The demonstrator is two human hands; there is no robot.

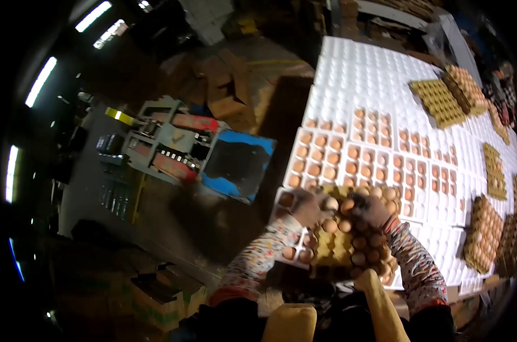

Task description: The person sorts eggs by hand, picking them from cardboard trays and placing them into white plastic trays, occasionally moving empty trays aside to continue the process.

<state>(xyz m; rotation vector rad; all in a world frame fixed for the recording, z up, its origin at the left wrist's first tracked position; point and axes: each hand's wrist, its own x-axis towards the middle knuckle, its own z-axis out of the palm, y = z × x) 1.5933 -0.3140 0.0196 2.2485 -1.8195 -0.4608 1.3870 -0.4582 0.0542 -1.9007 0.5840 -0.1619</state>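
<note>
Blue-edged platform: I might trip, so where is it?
In the head view, the platform is left of the white trays, at the right end of the machine.

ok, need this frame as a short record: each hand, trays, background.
left hand: at a pale egg; grip unclear
right hand: beside a browner egg; grip unclear
near pulp tray: in front of the body, below the hands; some cups hold eggs, some bare
white trays: spread ahead and to the right; several nearer ones partly filled
far pulp tray: upper right, beside one loaded with eggs
blue-edged platform: left of the white trays
cardboard box: lower left
</note>
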